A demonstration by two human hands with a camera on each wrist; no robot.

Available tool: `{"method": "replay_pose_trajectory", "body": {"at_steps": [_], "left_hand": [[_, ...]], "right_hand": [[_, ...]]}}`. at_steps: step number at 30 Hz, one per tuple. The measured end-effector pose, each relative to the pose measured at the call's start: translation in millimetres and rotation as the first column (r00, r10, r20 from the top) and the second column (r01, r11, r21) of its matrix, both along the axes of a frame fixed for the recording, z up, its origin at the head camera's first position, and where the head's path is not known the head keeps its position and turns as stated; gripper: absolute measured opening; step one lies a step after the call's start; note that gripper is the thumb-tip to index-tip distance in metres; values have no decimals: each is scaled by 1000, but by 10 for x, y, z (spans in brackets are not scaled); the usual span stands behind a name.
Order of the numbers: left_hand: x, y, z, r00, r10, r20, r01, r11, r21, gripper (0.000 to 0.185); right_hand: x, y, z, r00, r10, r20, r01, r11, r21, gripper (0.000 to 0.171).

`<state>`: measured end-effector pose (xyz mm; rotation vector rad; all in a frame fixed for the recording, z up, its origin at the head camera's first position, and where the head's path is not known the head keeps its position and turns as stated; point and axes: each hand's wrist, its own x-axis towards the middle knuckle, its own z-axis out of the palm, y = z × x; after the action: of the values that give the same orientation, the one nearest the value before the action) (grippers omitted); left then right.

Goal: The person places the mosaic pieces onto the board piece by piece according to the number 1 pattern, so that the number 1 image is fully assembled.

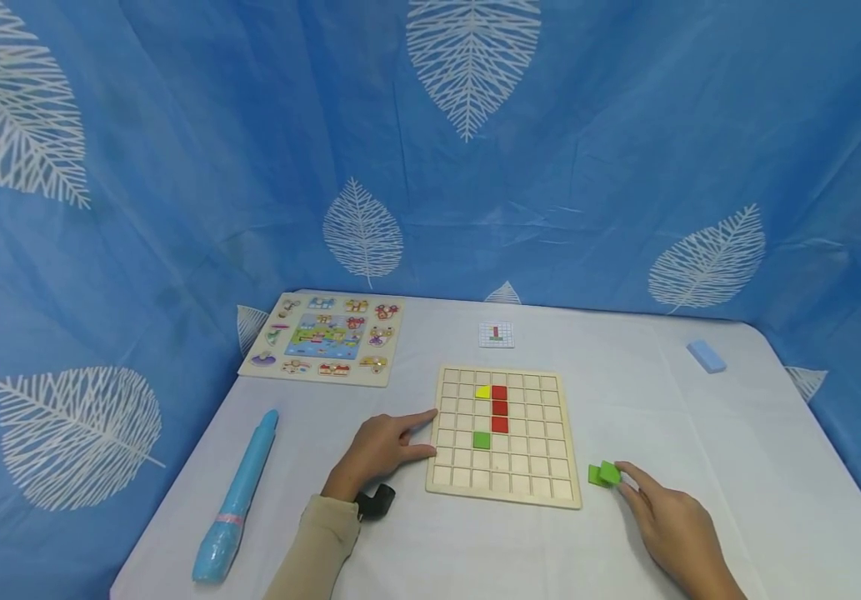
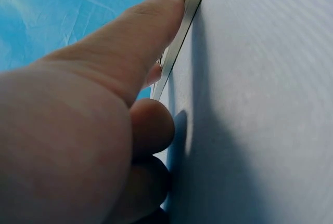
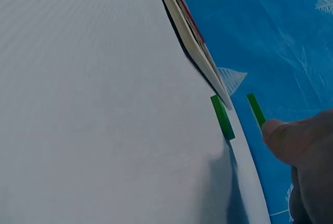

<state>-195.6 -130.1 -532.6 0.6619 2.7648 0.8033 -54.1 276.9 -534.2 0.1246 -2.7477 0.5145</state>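
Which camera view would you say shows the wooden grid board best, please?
The head view: the whole wooden grid board lies flat in sight, with its red, yellow and green tiles countable. The left wrist view shows only its thin edge beside the left hand. The right wrist view shows it edge-on, far off.

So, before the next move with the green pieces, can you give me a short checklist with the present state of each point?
1. Left hand steadies the grid board at its left edge: ok.
2. Right hand has a green tile lifted in its fingertips: ok.
3. Second green tile lies on the table: ok.
4. Free cells near the placed green tile: ok.
5. Pattern card readable: cannot tell, too small.
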Motion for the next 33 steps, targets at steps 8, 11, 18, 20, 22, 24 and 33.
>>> {"method": "replay_pose_trajectory", "body": {"at_steps": [8, 11, 18, 20, 22, 24, 33], "left_hand": [[8, -12, -24, 1000, 9, -7, -9, 1000, -6, 66], [5, -10, -33, 1000, 5, -13, -5, 1000, -9, 66], [-10, 6, -29, 1000, 0, -20, 0, 1000, -3, 65], [-15, 11, -29, 1000, 0, -23, 0, 1000, -3, 65], [-16, 14, -29, 1000, 2, -22, -2, 1000, -4, 66], [-16, 13, -28, 1000, 6, -18, -6, 1000, -1, 66], [-14, -5, -36, 1000, 4, -20, -4, 1000, 11, 65]], "right_hand": [[-200, -161, 143, 999, 34, -3, -34, 999, 4, 33], [-254, -251, 176, 999, 48, 21, -48, 999, -6, 32], [-353, -461, 173, 992, 113, 59, -111, 993, -40, 32], [-390, -502, 173, 990, 127, 62, -124, 991, -41, 32], [-430, -534, 179, 988, 136, 72, -134, 990, -34, 32], [-468, -563, 194, 985, 143, 92, -141, 990, -30, 32], [-607, -724, 159, 969, 216, 122, -215, 976, -19, 32]]}}
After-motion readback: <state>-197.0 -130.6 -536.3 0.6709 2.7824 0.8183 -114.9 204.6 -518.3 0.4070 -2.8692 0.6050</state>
